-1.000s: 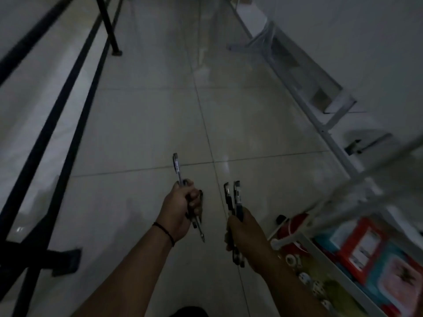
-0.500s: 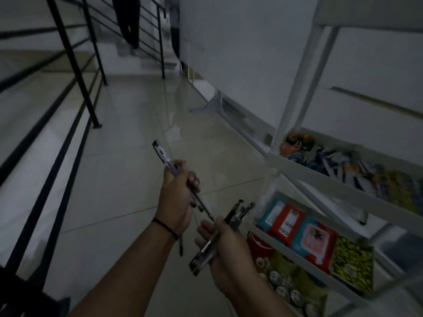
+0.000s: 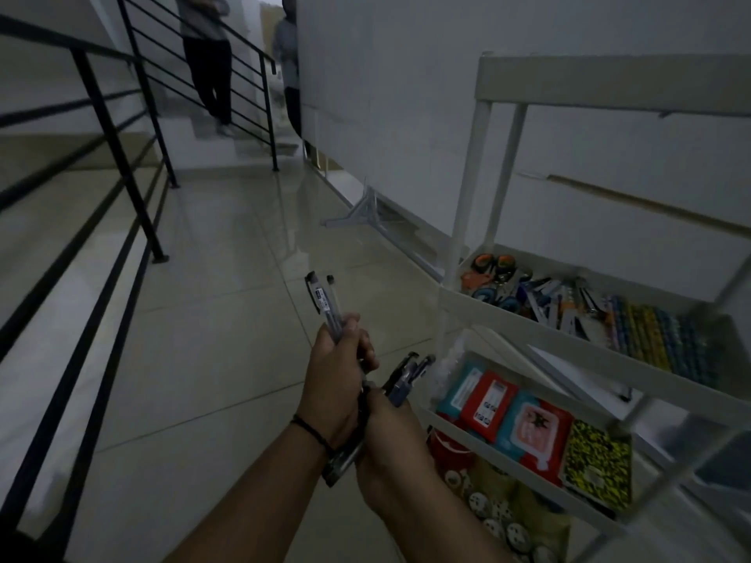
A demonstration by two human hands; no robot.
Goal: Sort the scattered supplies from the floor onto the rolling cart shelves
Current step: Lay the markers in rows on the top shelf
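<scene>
Gripping pens (image 3: 325, 306) in your left hand (image 3: 339, 379) and more in your right hand (image 3: 390, 432), hands touching at lower centre, you hold light, stiff, slippery barrels; clamp them mid-length. Right of frame, the cart (image 3: 479, 314) shelves already hold scissors (image 3: 491, 266) and packets (image 3: 487, 400); its post (image 3: 467, 188) stands in your way.

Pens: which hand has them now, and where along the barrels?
Both. The left hand grips two pens around mid-barrel; the right hand holds another bunch of pens mid-barrel, ends sticking out both sides.
</scene>
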